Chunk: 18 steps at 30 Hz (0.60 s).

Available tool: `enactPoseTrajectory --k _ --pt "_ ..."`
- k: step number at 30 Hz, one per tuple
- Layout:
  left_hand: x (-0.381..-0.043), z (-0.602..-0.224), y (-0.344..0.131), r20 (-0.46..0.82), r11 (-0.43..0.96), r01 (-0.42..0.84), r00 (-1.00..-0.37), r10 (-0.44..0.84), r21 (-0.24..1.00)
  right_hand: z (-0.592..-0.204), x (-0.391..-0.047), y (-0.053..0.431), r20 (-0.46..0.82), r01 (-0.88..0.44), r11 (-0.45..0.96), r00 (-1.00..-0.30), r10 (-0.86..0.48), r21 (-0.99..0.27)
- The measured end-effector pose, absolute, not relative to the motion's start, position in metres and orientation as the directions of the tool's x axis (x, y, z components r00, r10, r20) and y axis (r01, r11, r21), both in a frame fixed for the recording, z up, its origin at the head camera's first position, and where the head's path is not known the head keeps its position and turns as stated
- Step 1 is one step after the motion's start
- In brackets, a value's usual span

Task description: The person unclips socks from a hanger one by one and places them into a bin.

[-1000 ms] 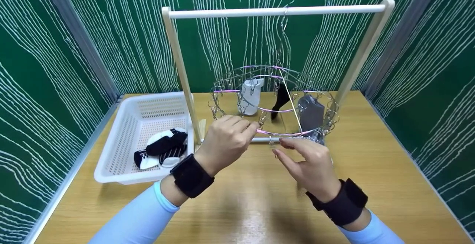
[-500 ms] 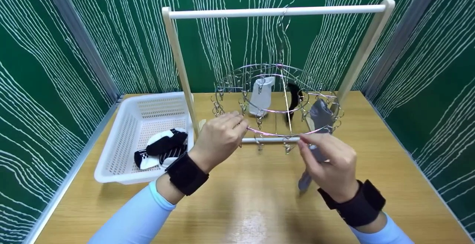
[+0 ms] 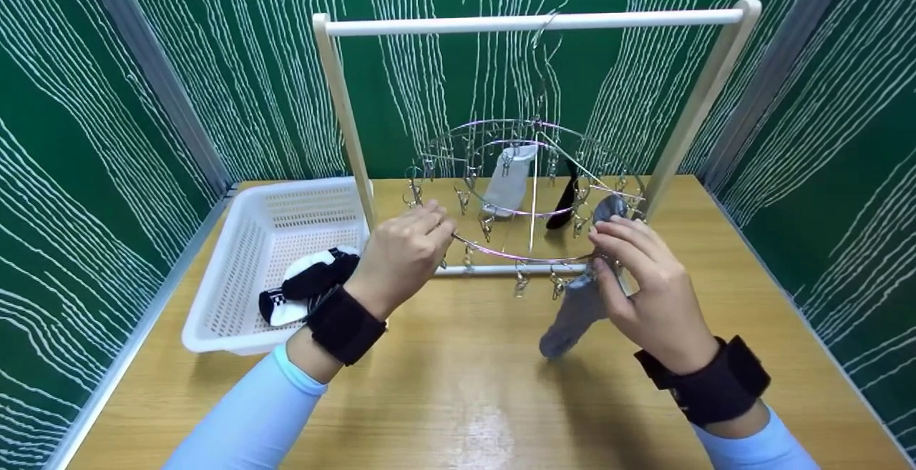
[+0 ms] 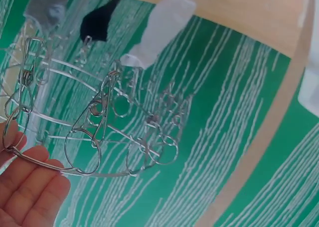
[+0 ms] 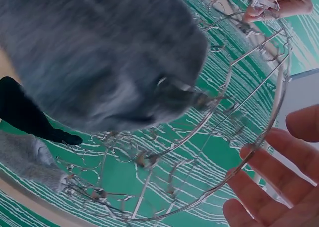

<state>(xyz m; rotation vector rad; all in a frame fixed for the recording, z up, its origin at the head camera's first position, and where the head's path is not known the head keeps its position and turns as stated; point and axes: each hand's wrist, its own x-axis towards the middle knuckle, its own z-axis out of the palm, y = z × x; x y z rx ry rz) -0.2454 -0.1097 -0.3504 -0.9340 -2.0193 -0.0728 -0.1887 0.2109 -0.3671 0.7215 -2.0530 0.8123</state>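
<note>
A round wire hanger (image 3: 494, 250) with several metal clips hangs from the rail by its hook. My left hand (image 3: 408, 255) grips its rim at the front left, and fingers (image 4: 42, 187) curl under the wire in the left wrist view. At the front right, my right hand (image 3: 651, 287) touches the rim with extended fingers (image 5: 279, 177), thumb apart. Close by hangs a grey sock (image 3: 570, 320), partly hidden behind that hand and large in the right wrist view. Farther back, a white sock (image 3: 509, 180) and a black sock (image 3: 564, 205) hang from clips.
A wooden stand with a white rail (image 3: 444, 25) spans the hanger. On the left, a white plastic basket (image 3: 222, 262) holds several black and white socks (image 3: 315, 277). Green panels with white streaks (image 3: 172, 84) surround the wooden table (image 3: 465, 384).
My hands have moved apart along the rim, the left to the left and the right to the right. The hanger has turned a little, and the grey sock now swings out toward the front.
</note>
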Motion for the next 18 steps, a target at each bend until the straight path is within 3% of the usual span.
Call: enactPoseTrajectory --k 13,18 --pt "-0.258 -0.349 -0.127 0.730 0.709 0.660 -0.352 0.586 -0.251 -0.371 -0.192 0.213 0.811 -0.741 0.631 -0.505 -0.297 -0.230" --pt "-0.260 -0.348 -0.130 0.713 0.721 0.675 -0.429 0.554 -0.155 -0.371 -0.190 0.208 0.816 -0.760 0.615 -0.483 -0.318 -0.210"
